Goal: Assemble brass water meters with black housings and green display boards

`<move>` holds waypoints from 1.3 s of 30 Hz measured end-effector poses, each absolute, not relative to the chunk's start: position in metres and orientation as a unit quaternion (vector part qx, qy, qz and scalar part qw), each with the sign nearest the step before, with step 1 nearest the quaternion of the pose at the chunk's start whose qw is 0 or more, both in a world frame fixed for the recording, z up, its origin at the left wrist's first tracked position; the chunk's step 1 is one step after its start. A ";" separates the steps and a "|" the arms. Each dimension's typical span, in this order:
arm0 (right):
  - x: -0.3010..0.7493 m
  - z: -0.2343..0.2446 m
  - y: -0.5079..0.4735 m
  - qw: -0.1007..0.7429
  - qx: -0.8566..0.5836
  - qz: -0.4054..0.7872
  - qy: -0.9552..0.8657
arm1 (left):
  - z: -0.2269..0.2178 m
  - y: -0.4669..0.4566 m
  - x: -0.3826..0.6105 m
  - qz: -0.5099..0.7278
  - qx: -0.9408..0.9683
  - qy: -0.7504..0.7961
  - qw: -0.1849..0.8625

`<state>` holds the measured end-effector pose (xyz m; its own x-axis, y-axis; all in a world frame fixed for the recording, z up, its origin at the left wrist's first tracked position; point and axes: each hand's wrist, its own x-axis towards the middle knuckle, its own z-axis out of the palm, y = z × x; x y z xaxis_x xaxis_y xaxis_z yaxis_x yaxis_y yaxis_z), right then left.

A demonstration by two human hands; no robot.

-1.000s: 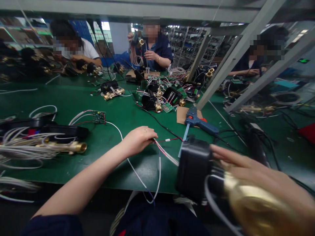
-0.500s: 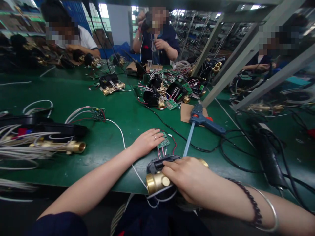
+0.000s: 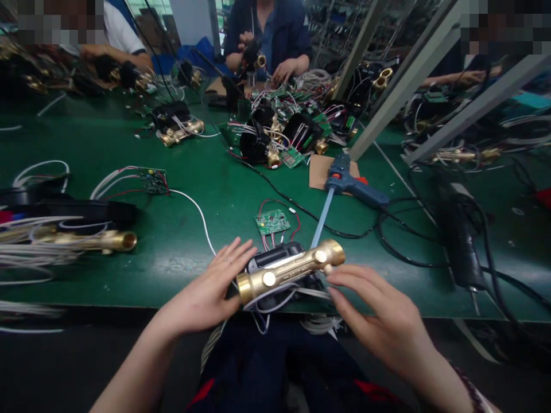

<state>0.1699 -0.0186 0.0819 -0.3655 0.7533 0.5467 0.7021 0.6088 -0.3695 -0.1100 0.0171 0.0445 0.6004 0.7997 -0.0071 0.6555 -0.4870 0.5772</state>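
Observation:
A brass pipe body [image 3: 293,268] on a black housing [image 3: 275,259] lies at the near edge of the green table [image 3: 215,201], with white wires hanging below it. My left hand [image 3: 210,292] has its fingers spread and touches the pipe's left end. My right hand [image 3: 374,315] is open, fingertips close to the pipe's right end. A small green circuit board [image 3: 272,221] with red wires lies just beyond the housing.
A blue glue gun [image 3: 350,186] rests on cardboard at right, black cables beside it. Another brass pipe [image 3: 92,241] with white wires lies at left. A heap of boards and housings [image 3: 284,137] sits mid-table. Other people work across the table.
The brass and black unit came down from my right hand onto the table edge. My left hand left the wires and moved to the pipe's left end. The right hand let go.

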 end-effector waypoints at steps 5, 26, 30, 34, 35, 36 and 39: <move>0.156 0.068 -0.034 0.306 -0.474 -0.021 -0.825 | 0.019 -0.012 -0.079 0.241 0.783 0.467 0.334; 0.143 0.024 -0.034 0.391 -0.310 -0.011 -0.867 | 0.008 -0.009 -0.061 0.310 0.788 0.485 0.219; 0.133 0.027 -0.027 0.384 -0.297 -0.010 -0.874 | 0.011 -0.009 -0.062 0.325 0.785 0.476 0.230; 0.131 0.029 -0.026 0.373 -0.296 0.003 -0.879 | 0.012 -0.009 -0.062 0.315 0.785 0.481 0.230; 0.132 0.029 -0.027 0.370 -0.301 0.003 -0.879 | 0.011 -0.009 -0.062 0.310 0.787 0.483 0.226; 0.134 0.029 -0.029 0.365 -0.307 0.003 -0.879 | 0.010 -0.009 -0.062 0.307 0.790 0.483 0.221; 0.139 0.027 -0.037 0.347 -0.315 0.006 -0.883 | 0.007 -0.009 -0.062 0.301 0.795 0.481 0.216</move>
